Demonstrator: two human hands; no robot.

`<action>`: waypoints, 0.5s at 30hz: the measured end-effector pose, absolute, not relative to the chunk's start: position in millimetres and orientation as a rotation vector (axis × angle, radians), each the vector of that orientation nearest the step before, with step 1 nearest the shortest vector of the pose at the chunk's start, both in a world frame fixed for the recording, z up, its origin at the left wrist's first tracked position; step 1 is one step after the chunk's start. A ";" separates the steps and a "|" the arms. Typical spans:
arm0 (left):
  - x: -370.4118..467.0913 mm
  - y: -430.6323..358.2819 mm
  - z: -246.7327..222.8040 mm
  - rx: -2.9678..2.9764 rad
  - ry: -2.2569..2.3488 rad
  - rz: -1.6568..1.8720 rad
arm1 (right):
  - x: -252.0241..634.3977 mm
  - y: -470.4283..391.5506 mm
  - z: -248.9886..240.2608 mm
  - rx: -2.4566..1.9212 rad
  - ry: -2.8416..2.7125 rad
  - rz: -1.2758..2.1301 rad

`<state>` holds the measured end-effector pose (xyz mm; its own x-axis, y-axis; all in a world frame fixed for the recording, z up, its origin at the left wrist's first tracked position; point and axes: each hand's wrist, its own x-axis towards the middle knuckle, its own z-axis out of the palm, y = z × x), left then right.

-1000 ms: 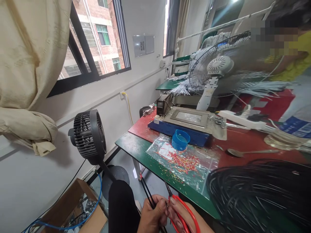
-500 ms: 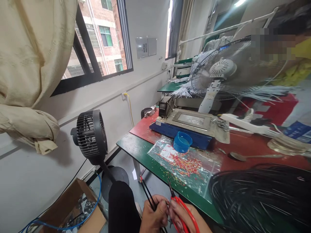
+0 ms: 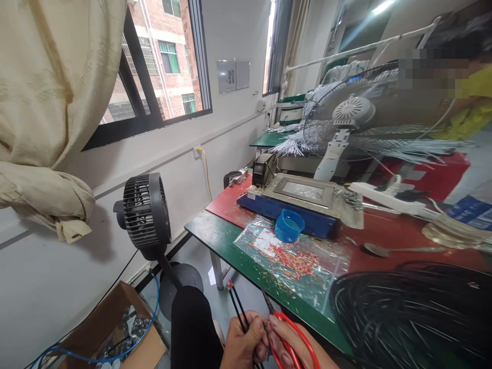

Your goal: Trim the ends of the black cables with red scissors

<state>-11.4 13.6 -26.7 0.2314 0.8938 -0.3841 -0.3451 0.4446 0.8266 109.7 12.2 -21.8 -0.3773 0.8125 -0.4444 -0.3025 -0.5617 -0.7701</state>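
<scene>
Low in the head view, my left hand (image 3: 246, 338) is closed around two thin black cables (image 3: 236, 303), whose ends show red tips and point up and away. Right beside it, my right hand (image 3: 286, 341) has its fingers wrapped round red-handled scissors (image 3: 300, 335); the dark blades point away, toward the table's edge. The fingertips of both hands meet, and whatever small part lies between them is hidden. Just beyond, a clear plastic bag (image 3: 246, 241) lies on the green table (image 3: 207, 230) with many small red and yellow scraps (image 3: 295, 261) on it.
A blue ring-shaped container (image 3: 289, 226) stands against a blue machine (image 3: 253, 205). At right lies a big coil of black cable (image 3: 407, 307), with a spoon (image 3: 403, 250) behind it. A black fan (image 3: 146, 215) and a cardboard box (image 3: 148, 338) stand left. Another person's yellow sleeve (image 3: 472, 107) shows behind a white fan (image 3: 351, 110).
The red-tipped cable ends have swung slightly to the right. The scissors have tilted a little, their blades shifting left and down. Both hands stay together in nearly the same place.
</scene>
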 end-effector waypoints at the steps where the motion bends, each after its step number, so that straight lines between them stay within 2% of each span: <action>1: -11.7 13.5 -28.0 0.677 0.983 0.944 | 110.3 11.2 -19.5 -1.099 -0.790 2.001; 15: -10.2 14.4 -31.7 0.612 1.017 0.939 | 103.1 7.9 -0.8 -1.199 -0.606 1.947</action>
